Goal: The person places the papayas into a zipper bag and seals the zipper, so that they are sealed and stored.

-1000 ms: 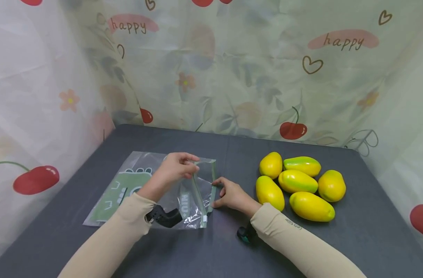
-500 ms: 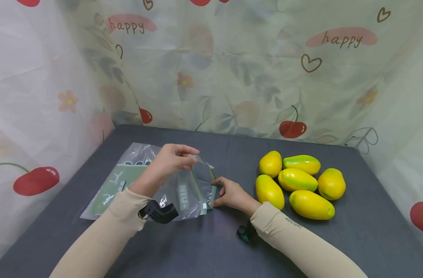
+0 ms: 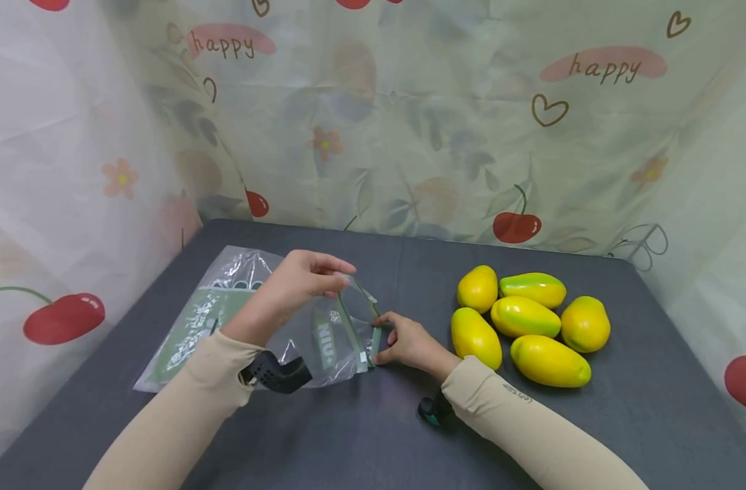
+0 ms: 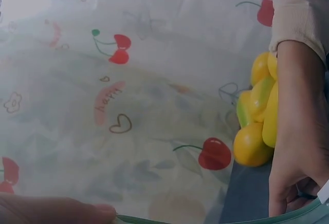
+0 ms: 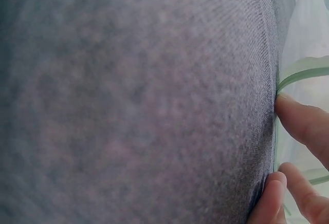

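A clear plastic zip bag with green print and a green zip edge lies on the dark table, its mouth parted towards the right. My left hand pinches the upper lip between thumb and fingers and holds it raised. Low at the mouth, my right hand holds the lower lip at the table, thumb and index tips set apart along it. In the right wrist view, fingertips sit on the green edge. A white slider shows at the mouth's near corner. Nothing shows inside the bag.
Several yellow-green mangoes lie grouped right of my right hand, the nearest close to its wrist. Printed curtains close off the back and sides of the table. A thin looped cord sits at the back right corner.
My left hand has risen slightly and moved away from me with the upper lip, so the bag's mouth gapes wider. The bag's body has shifted and wrinkled. My right hand has kept its place.
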